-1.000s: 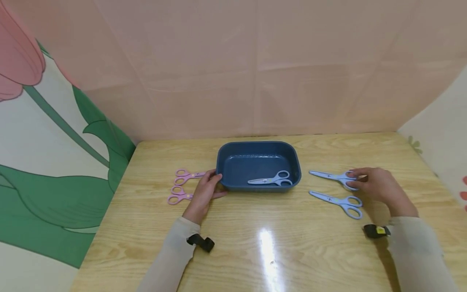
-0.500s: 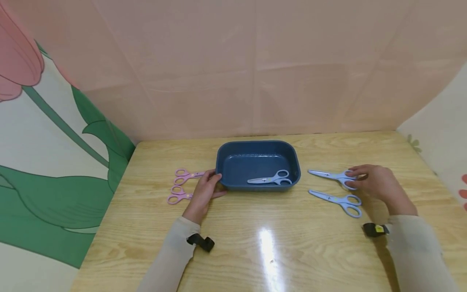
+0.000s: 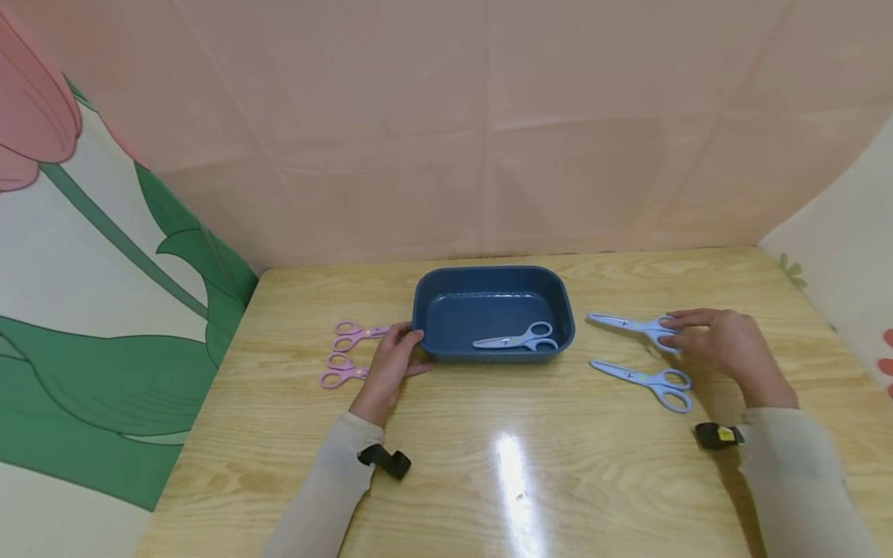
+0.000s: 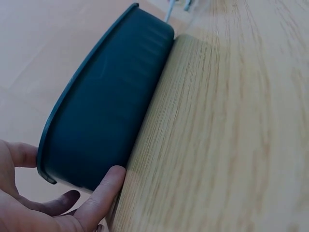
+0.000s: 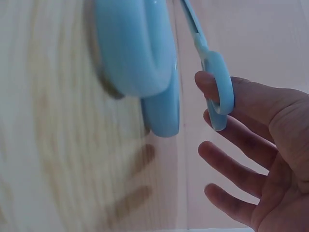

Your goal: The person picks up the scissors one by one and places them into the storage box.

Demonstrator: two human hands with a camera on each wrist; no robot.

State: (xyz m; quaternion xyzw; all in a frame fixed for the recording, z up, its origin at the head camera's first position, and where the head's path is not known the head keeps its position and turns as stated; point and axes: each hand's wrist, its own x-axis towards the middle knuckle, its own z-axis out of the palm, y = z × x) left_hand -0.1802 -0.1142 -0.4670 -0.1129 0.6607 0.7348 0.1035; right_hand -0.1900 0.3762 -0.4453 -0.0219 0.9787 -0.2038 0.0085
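Note:
A pair of light-blue scissors is tilted off the table, its handle pinched by my right hand. In the right wrist view the thumb goes through a handle loop, while the other fingers spread below. A second pair of blue scissors lies nearer me, its handle large in that wrist view. My left hand holds the left front corner of a dark blue rectangular box, thumb at the rim and index finger against the lower wall. Inside the box rests another pair of blue scissors.
Two pairs of pink scissors, an upper one and a lower one, lie left of the box, partly hidden by my left hand. The wooden table ends at a pink backdrop close behind the box.
The far pair of blue scissors on the right has risen slightly off the table in my right hand and shifted a little left. My left hand stays at the box.

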